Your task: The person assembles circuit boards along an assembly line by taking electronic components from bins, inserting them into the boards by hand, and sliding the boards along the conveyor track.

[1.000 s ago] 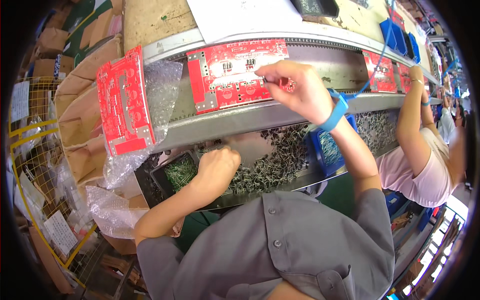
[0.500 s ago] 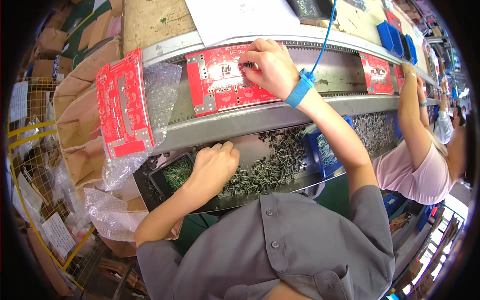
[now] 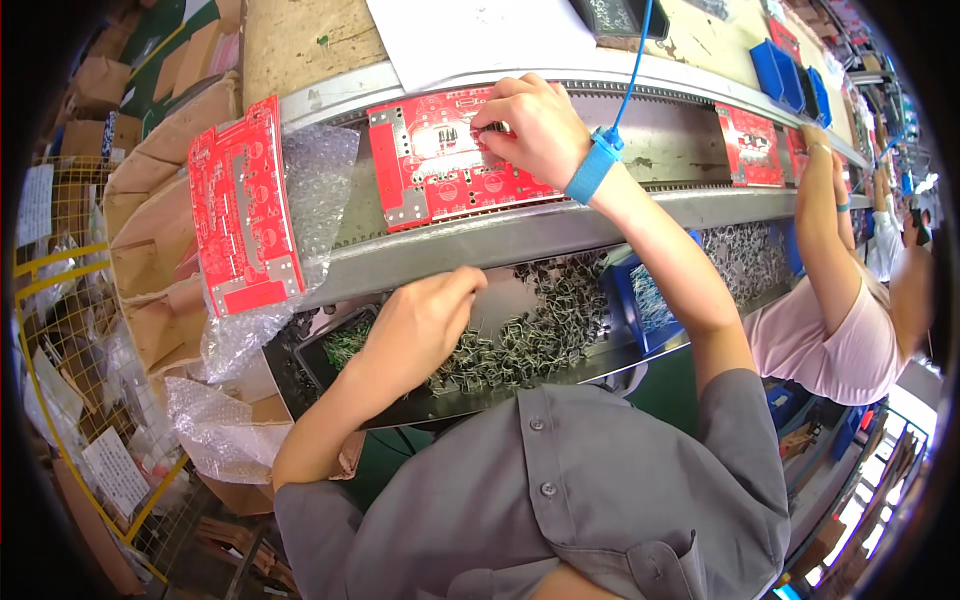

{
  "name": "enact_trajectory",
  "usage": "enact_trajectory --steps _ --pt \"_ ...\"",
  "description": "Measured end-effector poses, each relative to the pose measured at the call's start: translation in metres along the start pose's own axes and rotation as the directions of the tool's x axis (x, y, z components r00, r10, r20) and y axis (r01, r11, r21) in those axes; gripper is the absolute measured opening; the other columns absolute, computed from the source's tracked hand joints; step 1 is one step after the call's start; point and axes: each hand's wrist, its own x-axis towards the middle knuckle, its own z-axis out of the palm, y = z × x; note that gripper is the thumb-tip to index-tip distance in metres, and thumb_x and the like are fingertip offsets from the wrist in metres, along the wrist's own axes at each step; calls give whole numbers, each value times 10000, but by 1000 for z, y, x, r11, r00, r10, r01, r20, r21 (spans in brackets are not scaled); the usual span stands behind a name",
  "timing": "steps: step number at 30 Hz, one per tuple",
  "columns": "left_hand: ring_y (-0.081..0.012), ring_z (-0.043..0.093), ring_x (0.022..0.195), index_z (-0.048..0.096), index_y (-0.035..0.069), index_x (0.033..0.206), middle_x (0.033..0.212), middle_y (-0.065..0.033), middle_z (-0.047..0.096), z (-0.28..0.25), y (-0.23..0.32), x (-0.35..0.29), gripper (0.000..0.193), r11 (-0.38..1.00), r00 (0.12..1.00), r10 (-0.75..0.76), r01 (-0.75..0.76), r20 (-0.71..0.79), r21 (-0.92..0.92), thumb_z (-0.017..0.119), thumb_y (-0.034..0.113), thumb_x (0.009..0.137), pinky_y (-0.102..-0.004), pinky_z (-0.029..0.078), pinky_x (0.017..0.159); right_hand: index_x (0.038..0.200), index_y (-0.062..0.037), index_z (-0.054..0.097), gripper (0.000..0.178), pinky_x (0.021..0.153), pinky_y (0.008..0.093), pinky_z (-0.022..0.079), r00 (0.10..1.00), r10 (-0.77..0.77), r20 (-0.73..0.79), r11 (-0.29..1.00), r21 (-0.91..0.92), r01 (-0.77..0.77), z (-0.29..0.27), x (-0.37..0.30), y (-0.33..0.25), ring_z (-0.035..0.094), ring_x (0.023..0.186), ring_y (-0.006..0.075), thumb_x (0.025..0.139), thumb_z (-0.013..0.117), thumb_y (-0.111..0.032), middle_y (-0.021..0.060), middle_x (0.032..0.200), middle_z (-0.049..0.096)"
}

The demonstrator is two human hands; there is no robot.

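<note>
Red circuit board (image 3: 440, 160) lies flat on the metal conveyor rail (image 3: 560, 225), upper middle of view. Right hand (image 3: 530, 125) rests on its upper right part, fingertips pinched together on something too small to make out — likely a small part going into the board. Blue wrist strap (image 3: 592, 168) with its cord runs up and away. Left hand (image 3: 415, 330) is down in the tray of small metal parts (image 3: 530, 335), fingers curled among them; whether it grips one I cannot tell. A second red board (image 3: 240, 205) leans on bubble wrap (image 3: 320, 185) at left. Risk, as judged: a part seated crooked or dropped, since both hands work at once.
</note>
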Motion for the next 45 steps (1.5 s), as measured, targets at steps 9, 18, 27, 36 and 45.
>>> enact_trajectory --steps 9,18,27,36,45 --pt "-190 678 861 580 -56 1125 959 -149 683 -45 -36 42 230 834 927 -354 254 -122 -489 515 -23 906 -269 542 745 878 -14 643 121 676 383 480 994 78 75 970 223 -93 -71 -90 -9 606 741 312 782 655 -87 136 800 626" --pt "-325 639 762 626 -19 897 795 -172 638 -49 -49 93 152 977 957 -58 113 -283 180 652 38 758 -404 498 694 840 -92 633 153 640 411 491 794 438 421 891 -319 -323 -57 -230 -3 607 737 307 693 672 -79 104 756 573" --pt "-243 648 693 626 -41 926 772 -167 645 -50 -56 103 176 942 972 43 37 -231 333 657 24 765 -339 512 652 821 -77 626 96 644 411 485 851 416 320 909 -139 -392 -52 -239 1 602 726 312 727 640 -64 105 733 568" --pt "-340 643 765 613 -52 894 809 -204 638 -51 -47 113 162 879 983 118 -38 -138 475 659 10 751 -389 502 688 822 -65 632 101 646 414 489 869 358 343 933 -93 -348 -55 -242 7 606 731 319 730 602 -38 111 746 573" --pt "-331 614 784 594 -25 1030 874 -189 613 -48 -41 94 258 944 982 -41 99 -185 314 649 23 783 -392 492 691 827 -60 588 57 633 419 493 902 389 188 913 52 -405 -65 -234 14 610 733 322 777 610 -76 112 762 595"
